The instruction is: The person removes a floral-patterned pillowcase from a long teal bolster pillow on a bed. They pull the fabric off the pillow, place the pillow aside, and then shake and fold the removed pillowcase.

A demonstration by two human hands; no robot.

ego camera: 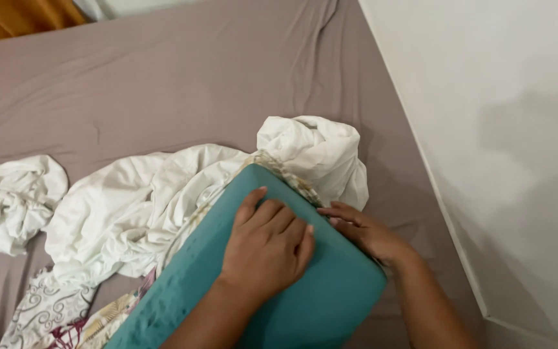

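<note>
A thick teal pillow [330, 297] lies tilted on the bed in the lower middle of the head view. My left hand [267, 245] rests flat on its top face, fingers together and pointing up-left. My right hand [363, 229] grips the pillow's right upper edge, fingers curled over the rim. A white pillowcase or sheet [311, 152] is bunched at the pillow's far corner and spreads to the left [130, 207] beside it.
The bed carries a taupe fitted sheet [182, 77]. Another crumpled white cloth [8, 200] lies at the left edge. A patterned floral fabric [53, 310] shows at bottom left. A white wall [505, 129] runs along the bed's right side.
</note>
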